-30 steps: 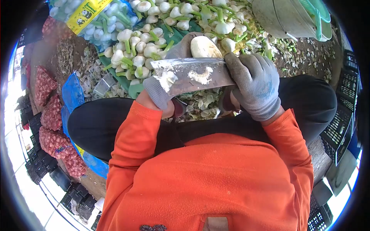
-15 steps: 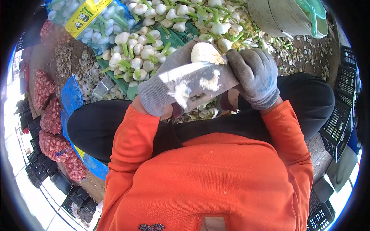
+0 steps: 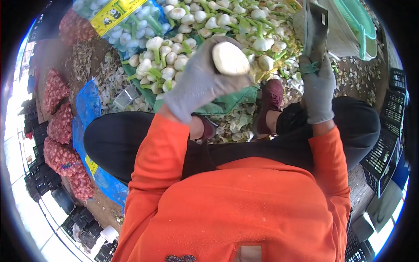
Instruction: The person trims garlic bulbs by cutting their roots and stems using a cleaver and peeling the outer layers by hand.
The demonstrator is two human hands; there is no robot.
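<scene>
While a peeled garlic bulb (image 3: pixel 229 57) is gripped in the gloved left hand (image 3: pixel 198 83), its lower side is covered by the glove, so only the pale upper face can be seen; the fingers (image 3: pixel 238 81) are curled under and around it, pinching it against the palm. The bulb is held in the air above the heap of untrimmed garlic (image 3: pixel 174 54), whose green stalks are partly masked by the hand. A cleaver (image 3: pixel 317 32) is clasped in the gloved right hand (image 3: pixel 318 89), the fingers wrapped tight about the handle, which is hidden almost wholly inside the glove; the blade is raised upright, and its upper end is cut off by the dark rim of the view. Behind the blade a grey tub (image 3: pixel 338 35) and a green basket (image 3: pixel 360 22) are seen only in part. A maroon shoe (image 3: pixel 269 102) is half concealed by the black trouser leg (image 3: pixel 349 122), and garlic skins (image 3: pixel 233 124) are scattered on the ground between the legs. Red mesh sacks (image 3: pixel 59 135) are stacked at the left, blurred by the lens edge. A yellow label (image 3: pixel 112 13) on a blue net bag cannot be read. Much of the lower view is filled by the orange top (image 3: pixel 244 205).
</scene>
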